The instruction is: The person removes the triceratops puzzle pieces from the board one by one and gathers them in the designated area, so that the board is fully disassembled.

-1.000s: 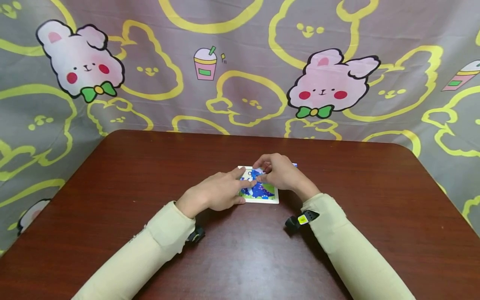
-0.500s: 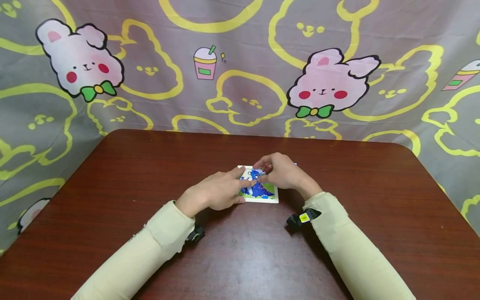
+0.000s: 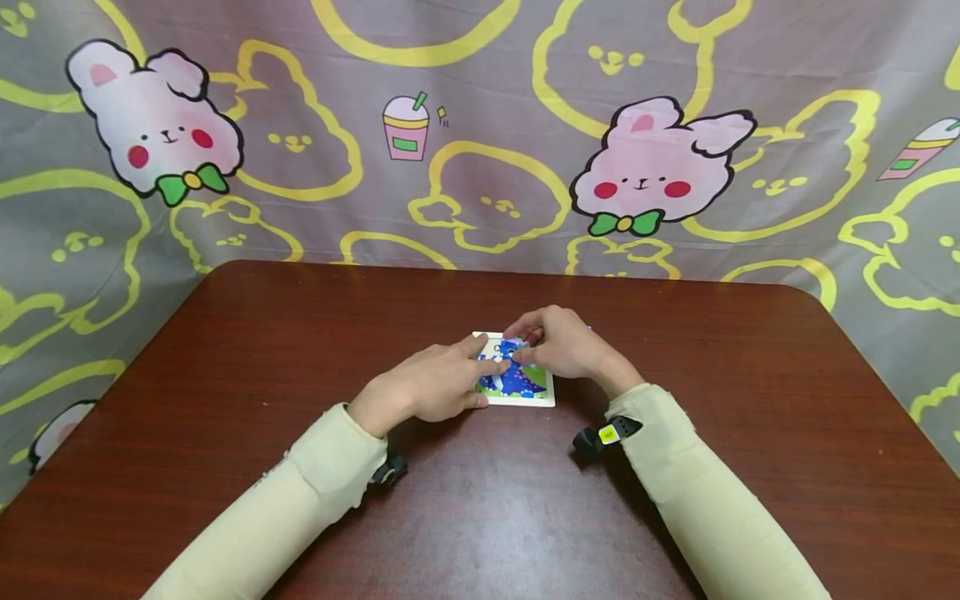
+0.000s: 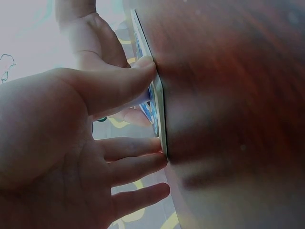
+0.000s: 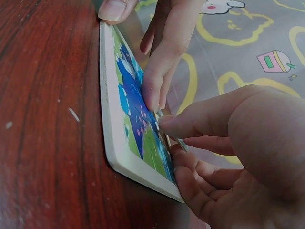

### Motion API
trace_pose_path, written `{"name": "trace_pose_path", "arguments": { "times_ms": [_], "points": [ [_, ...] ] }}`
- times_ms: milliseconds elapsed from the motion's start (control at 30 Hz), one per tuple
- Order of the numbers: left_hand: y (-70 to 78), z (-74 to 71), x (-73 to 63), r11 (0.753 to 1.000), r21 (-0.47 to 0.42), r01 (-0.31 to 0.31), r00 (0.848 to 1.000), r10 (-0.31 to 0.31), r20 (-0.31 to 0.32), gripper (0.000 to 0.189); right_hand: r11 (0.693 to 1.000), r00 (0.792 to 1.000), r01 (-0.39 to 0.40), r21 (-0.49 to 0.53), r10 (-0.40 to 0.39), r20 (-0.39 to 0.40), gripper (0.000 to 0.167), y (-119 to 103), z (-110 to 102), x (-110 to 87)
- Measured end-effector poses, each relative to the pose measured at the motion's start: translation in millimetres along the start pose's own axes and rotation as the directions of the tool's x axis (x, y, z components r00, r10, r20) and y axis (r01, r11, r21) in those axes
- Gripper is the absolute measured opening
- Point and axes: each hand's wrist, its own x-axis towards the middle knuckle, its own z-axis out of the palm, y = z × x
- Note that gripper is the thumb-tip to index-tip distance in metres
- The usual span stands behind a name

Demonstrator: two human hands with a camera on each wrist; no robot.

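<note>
A small jigsaw puzzle (image 3: 517, 385) with a blue dinosaur picture lies in a white frame (image 5: 114, 143) on the table. My left hand (image 3: 435, 382) lies across its left side. The left thumb (image 4: 138, 71) rests on the frame's near edge, one finger presses on the picture, and other fingers touch or lie close to the frame. Over the upper right part is my right hand (image 3: 566, 346). Its thumb and fingers pinch a thin puzzle piece (image 5: 181, 144), mostly covered by the fingers, at the picture's surface. The picture's upper right is hidden by that hand.
A small blue thing (image 3: 589, 327), mostly hidden, shows just behind the right hand. The dark brown wooden table (image 3: 300, 333) extends on all sides. A patterned cloth (image 3: 480, 125) hangs behind its far edge.
The right wrist has turned and shifted very slightly. The blue thing behind the right hand shows less than before. Otherwise both hands and the puzzle stay in place.
</note>
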Motion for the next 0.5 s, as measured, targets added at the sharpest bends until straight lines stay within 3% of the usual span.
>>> {"name": "trace_pose_path", "arguments": {
  "times_ms": [500],
  "points": [
    [0.1, 0.1, 0.8, 1.0, -0.016, 0.018, 1.0, -0.018, 0.009, 0.062, 0.999, 0.999, 0.029, 0.016, -0.029, -0.019, 0.028, 1.9, -0.8, -0.6]
  ]
}}
